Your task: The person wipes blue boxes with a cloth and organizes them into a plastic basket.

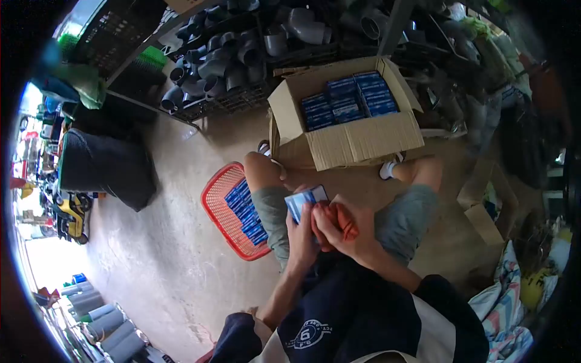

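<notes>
My left hand (300,238) is closed around a small blue and white box (304,201), held tilted in front of my lap. Close beside it, my right hand (353,236) grips a bunched orange-red cloth (334,225), which is against or very near the box. Left of my leg stands a red plastic basket (213,209) with a row of similar blue boxes (247,212) in it. Between my feet and the shelf sits an open cardboard carton (366,138), and stacks of blue boxes (348,100) fill part of it.
Black crates of grey pipe fittings (215,72) stand on a rack behind the carton. A dark covered bundle (106,166) and a yellow machine (74,216) are on the left. Grey rolls (115,330) lie at lower left. Another open carton (484,221) and a striped sack (505,296) lie right.
</notes>
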`<action>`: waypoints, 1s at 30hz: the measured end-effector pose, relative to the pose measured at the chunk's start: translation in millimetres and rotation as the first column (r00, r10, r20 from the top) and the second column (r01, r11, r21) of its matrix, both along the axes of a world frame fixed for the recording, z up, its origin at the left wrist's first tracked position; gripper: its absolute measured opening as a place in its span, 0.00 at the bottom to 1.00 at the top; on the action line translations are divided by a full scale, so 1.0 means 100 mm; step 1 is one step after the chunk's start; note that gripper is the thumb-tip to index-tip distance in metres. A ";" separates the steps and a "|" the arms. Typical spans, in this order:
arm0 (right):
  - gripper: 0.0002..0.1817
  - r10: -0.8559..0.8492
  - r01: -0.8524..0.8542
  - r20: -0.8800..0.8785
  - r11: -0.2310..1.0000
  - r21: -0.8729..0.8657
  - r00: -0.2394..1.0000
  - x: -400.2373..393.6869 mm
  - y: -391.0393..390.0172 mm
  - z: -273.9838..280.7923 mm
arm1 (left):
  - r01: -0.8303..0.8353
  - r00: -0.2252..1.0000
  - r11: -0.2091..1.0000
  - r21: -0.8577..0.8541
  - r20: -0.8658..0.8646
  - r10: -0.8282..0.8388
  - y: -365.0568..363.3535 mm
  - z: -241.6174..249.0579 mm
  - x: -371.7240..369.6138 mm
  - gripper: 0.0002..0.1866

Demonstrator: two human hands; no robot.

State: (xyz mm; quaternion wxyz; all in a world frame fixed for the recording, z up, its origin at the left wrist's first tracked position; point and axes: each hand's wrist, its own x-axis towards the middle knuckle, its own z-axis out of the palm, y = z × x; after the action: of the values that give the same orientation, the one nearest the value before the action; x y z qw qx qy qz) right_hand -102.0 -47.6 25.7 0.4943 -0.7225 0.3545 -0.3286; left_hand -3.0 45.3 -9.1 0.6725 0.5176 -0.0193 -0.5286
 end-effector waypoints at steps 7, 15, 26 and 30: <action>0.13 -0.136 0.131 0.041 0.987 0.098 0.990 0.06 0.11 0.04 | -0.072 0.965 0.996 0.054 0.256 0.056 -0.04 0.15 -0.08 0.21; 0.10 -0.079 0.080 0.014 0.994 -0.076 0.997 -0.02 -0.14 0.33 | -0.032 0.941 0.999 -0.012 0.337 0.034 -0.09 0.39 -0.31 0.21; 0.10 -0.037 -0.013 0.199 0.970 0.243 0.979 0.01 -0.02 0.15 | -0.069 0.968 0.997 0.045 0.246 0.055 -0.05 0.27 -0.22 0.21; 0.13 -0.060 0.043 0.206 0.996 0.083 0.977 -0.02 0.23 0.16 | -0.166 0.973 0.983 -0.072 0.149 0.175 -0.05 0.20 0.07 0.29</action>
State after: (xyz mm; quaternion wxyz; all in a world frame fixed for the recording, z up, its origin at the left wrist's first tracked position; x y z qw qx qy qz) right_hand -104.3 -24.9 41.2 0.5480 -0.6547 0.3319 -0.4011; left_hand 4.3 40.6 10.5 0.7270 0.5366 -0.0423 -0.4264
